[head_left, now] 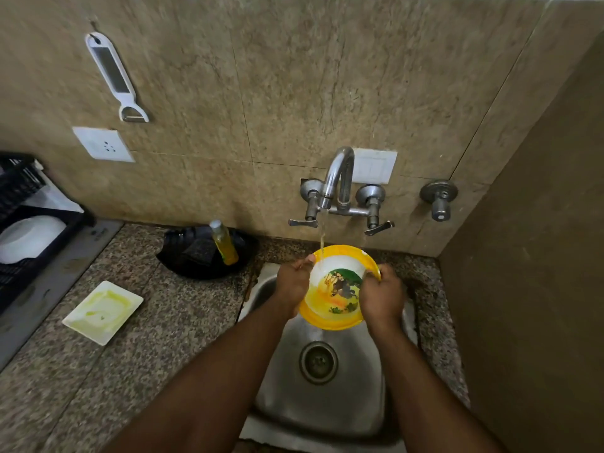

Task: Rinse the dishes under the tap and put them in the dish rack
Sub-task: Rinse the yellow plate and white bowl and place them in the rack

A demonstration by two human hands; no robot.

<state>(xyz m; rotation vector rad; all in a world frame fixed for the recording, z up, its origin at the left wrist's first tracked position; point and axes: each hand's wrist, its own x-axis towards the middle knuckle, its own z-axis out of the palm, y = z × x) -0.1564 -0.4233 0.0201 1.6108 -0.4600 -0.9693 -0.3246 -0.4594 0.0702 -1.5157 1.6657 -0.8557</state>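
Gripping the yellow-rimmed plate (336,289) over the sink (327,403), left hand (292,282) and right hand (380,297) fingers curled on opposite rims, I should tilt it so the tap (338,178) stream sweeps everywhere.

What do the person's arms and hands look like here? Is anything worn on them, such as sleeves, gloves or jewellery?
Both forearms are bare as far as the picture shows; no sleeve edge comes into view. The left hand and the right hand wear no gloves. No watch, bracelet or ring can be seen on the visible wrists and fingers. No markings show on the arms.
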